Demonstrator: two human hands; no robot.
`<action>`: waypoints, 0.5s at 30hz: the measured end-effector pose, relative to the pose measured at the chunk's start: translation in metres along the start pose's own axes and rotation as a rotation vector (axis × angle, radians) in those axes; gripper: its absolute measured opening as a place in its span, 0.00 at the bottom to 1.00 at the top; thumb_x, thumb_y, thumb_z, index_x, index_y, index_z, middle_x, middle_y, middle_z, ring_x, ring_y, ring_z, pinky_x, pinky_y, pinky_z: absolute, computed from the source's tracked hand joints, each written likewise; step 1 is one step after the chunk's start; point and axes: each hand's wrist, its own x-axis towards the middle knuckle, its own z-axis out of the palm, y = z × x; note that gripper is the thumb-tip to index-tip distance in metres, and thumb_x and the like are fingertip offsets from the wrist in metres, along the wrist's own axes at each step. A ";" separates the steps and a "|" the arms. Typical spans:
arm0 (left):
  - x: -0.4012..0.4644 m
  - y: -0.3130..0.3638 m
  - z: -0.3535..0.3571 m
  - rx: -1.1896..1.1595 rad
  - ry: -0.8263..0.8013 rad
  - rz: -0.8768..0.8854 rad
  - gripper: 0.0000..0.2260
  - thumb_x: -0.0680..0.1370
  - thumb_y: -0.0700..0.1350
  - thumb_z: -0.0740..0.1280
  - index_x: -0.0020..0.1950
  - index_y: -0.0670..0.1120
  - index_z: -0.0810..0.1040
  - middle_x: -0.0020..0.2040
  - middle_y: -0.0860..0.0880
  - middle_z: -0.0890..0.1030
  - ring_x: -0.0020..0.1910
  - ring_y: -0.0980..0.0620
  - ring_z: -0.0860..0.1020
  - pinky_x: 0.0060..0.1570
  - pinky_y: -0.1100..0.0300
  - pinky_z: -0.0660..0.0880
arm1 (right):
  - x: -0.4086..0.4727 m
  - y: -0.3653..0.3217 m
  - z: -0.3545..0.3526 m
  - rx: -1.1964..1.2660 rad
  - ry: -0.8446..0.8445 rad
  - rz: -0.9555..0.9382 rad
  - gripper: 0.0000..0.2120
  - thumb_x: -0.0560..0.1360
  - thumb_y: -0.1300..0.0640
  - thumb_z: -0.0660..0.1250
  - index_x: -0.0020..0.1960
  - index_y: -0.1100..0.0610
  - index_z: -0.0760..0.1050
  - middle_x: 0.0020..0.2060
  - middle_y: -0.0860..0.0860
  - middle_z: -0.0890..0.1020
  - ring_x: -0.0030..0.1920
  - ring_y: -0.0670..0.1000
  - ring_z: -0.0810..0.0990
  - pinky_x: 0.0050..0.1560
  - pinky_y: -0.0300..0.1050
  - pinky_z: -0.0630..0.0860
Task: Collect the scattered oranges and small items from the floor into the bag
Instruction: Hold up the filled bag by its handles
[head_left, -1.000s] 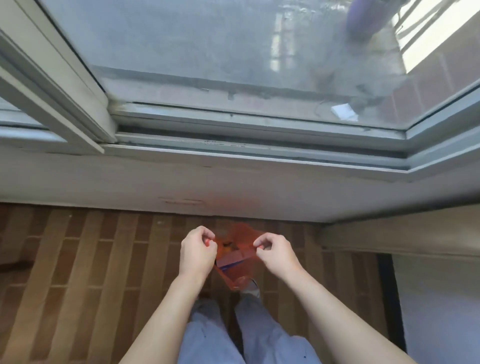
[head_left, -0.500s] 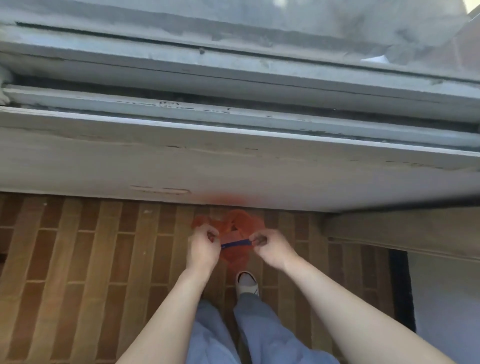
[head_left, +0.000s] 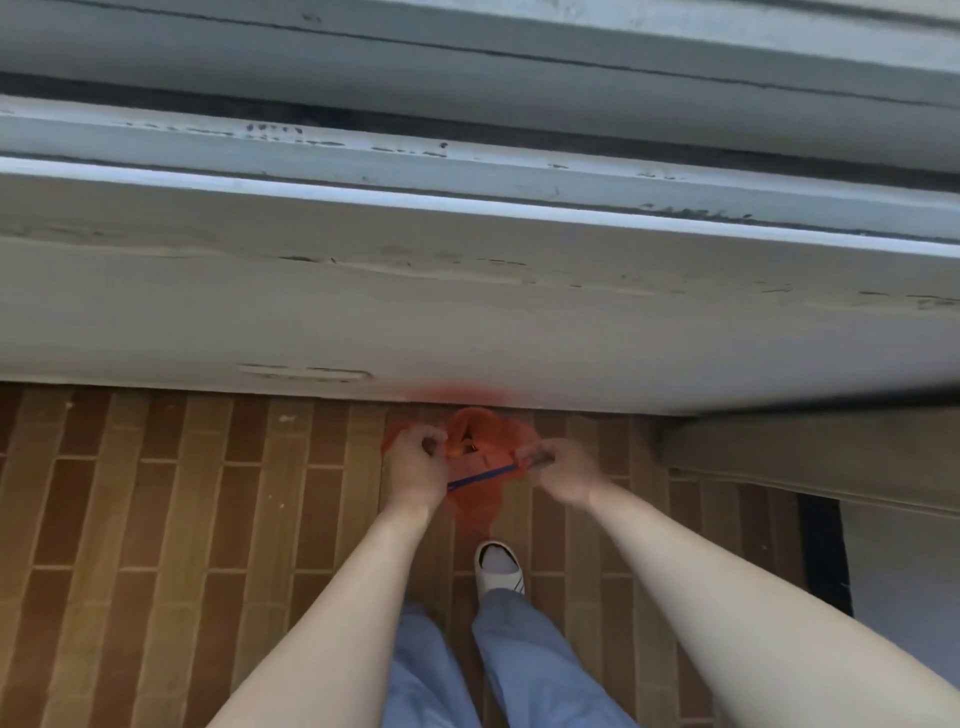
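Orange plastic bag (head_left: 475, 499), held open: left hand (head_left: 415, 470) and right hand (head_left: 563, 475) pinching rim; thin blue item (head_left: 480, 477) across mouth; other contents indistinct.

Brown brick-patterned floor (head_left: 156, 519), one white slipper (head_left: 497, 569) standing on it, pale wall base behind
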 end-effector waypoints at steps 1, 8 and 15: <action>0.003 0.002 0.002 -0.011 0.010 0.009 0.14 0.79 0.31 0.61 0.49 0.47 0.82 0.51 0.49 0.84 0.52 0.47 0.81 0.57 0.52 0.78 | 0.003 -0.001 0.000 0.009 -0.009 -0.006 0.18 0.73 0.70 0.67 0.47 0.47 0.82 0.48 0.51 0.86 0.51 0.53 0.84 0.52 0.43 0.78; -0.006 0.018 0.003 -0.147 -0.125 0.006 0.16 0.77 0.29 0.65 0.60 0.43 0.82 0.58 0.48 0.82 0.58 0.48 0.81 0.56 0.59 0.77 | 0.000 -0.029 0.016 0.046 -0.085 -0.142 0.26 0.71 0.71 0.70 0.68 0.58 0.78 0.61 0.51 0.82 0.61 0.50 0.82 0.66 0.46 0.77; -0.033 0.006 -0.019 -0.151 -0.179 -0.034 0.23 0.77 0.29 0.58 0.64 0.47 0.82 0.62 0.50 0.81 0.63 0.52 0.79 0.67 0.49 0.77 | -0.018 -0.011 -0.001 0.041 -0.030 -0.041 0.19 0.76 0.70 0.66 0.63 0.56 0.80 0.56 0.50 0.83 0.59 0.50 0.81 0.63 0.44 0.76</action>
